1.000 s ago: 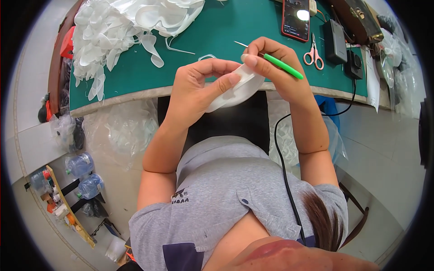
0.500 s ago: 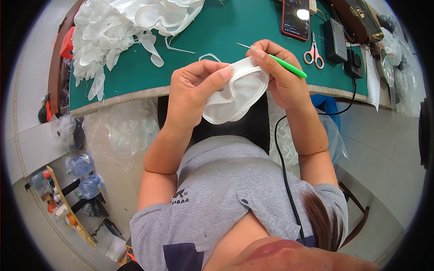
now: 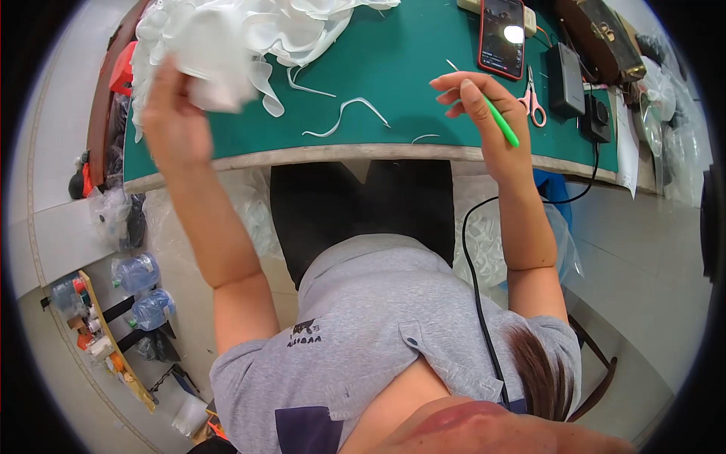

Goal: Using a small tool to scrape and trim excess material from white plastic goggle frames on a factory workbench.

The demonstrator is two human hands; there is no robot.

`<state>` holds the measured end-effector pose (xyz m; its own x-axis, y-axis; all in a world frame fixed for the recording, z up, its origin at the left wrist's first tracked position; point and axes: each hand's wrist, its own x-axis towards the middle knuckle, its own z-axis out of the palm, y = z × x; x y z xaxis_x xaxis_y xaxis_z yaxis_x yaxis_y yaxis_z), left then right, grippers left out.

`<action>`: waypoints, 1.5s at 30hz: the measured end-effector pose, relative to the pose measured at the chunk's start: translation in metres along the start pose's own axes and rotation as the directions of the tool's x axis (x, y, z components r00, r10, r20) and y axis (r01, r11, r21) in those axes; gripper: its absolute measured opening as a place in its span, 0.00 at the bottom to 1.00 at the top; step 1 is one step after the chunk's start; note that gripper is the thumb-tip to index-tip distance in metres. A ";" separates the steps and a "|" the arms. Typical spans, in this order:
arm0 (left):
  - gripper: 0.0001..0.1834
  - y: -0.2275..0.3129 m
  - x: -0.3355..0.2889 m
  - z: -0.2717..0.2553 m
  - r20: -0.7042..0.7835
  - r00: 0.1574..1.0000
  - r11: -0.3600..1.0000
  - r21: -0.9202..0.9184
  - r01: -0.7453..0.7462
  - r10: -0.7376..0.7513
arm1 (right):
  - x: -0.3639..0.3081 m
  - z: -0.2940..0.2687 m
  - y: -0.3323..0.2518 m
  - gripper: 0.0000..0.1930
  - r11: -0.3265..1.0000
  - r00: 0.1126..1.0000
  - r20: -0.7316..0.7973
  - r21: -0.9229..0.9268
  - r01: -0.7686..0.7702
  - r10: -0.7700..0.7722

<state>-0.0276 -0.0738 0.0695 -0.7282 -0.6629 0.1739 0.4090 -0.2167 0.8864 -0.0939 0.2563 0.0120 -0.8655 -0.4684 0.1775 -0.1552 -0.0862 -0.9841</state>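
Observation:
At the left, my left hand (image 3: 178, 125) grips a white goggle-shaped piece (image 3: 218, 64) by its edge, in front of a heap of similar white pieces (image 3: 302, 30). Motion smears both that hand and the piece. My right hand (image 3: 497, 117) is raised over the right part of the table, closed round a slim tool with a green handle (image 3: 502, 125). The tool's thin metal tip shows beyond the fingers. Between my hands, a curled white strip (image 3: 344, 113) lies on the green tabletop (image 3: 408, 83), with a smaller white sliver (image 3: 425, 138) near the front edge.
Beyond my right hand are a phone in a red case (image 3: 502, 38), pink-handled scissors (image 3: 534, 107) and a black box (image 3: 566, 79). A black cable (image 3: 470, 257) runs from the table past my right arm. A brown case (image 3: 601, 38) stands at the far right.
My hands have parted. The left one has carried the white piece left to the heap; the right has drawn slightly right with the green-handled tool. The strip and sliver now show on the table.

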 end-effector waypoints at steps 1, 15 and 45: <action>0.14 0.017 0.029 -0.024 -0.016 0.997 0.996 0.052 -0.078 0.079 | 0.002 0.000 -0.003 0.17 1.000 1.000 -0.010 -0.019 0.002 -0.003; 0.16 -0.103 0.016 0.024 0.646 0.688 0.011 0.726 -0.687 0.331 | 0.007 0.013 0.013 0.10 0.941 0.999 0.046 -0.336 0.028 -0.013; 0.16 -0.066 -0.125 0.065 0.321 0.903 0.846 -0.359 0.394 -0.285 | 0.005 0.066 -0.014 0.07 0.816 0.827 -0.031 -0.188 0.547 -0.562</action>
<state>0.0008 0.0700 0.0172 -0.9507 -0.3071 0.0423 0.2563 -0.7022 0.6642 -0.0645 0.1971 0.0270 -0.6432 -0.3116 0.6994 -0.6897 -0.1610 -0.7060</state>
